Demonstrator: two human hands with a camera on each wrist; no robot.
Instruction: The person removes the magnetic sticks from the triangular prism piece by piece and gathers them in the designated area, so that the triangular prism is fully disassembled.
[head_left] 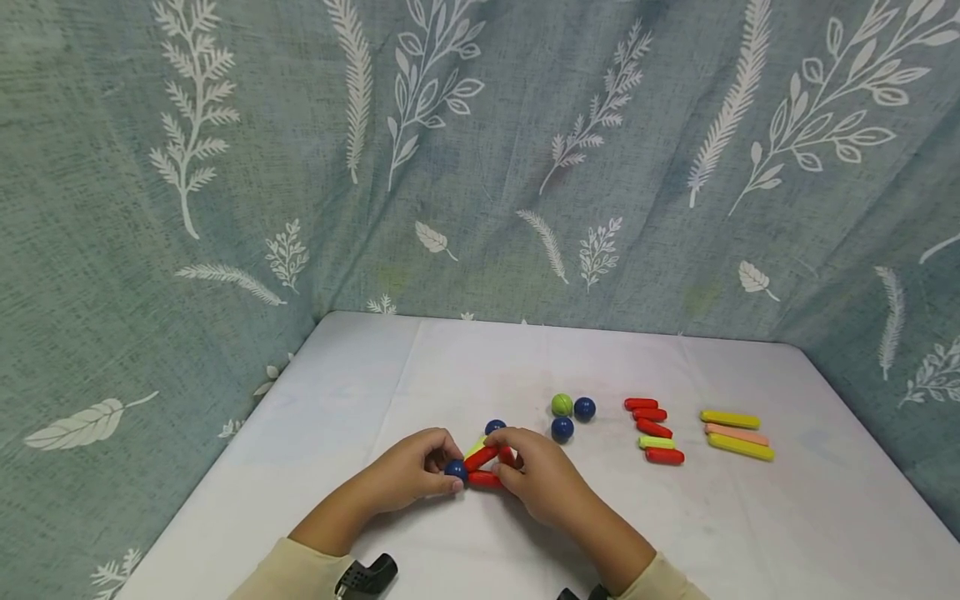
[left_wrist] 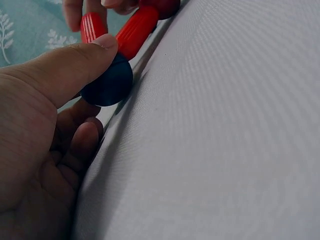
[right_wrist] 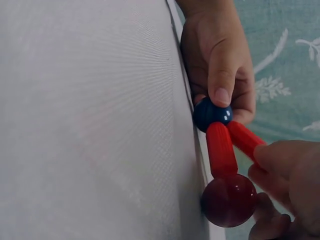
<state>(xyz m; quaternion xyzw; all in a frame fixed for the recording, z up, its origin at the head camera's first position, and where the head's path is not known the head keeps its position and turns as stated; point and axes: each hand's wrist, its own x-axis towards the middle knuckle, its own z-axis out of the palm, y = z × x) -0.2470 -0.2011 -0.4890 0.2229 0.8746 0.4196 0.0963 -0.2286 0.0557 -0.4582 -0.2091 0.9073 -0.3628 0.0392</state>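
Observation:
My left hand pinches a blue ball between thumb and fingers. Two red rods run out from that ball, spreading in a V. My right hand pinches the upper red rod between thumb and index finger. In the right wrist view, a dark red ball sits at the far end of the other rod, beside the right fingers. Behind these, a yellow-green rod leads toward a second blue ball. The right fingers partly cover another red piece.
Past the right hand lie a green ball and two blue balls. Farther right, several short red rods lie with a short yellow-green one. Beside them are two long yellow rods and a pink rod.

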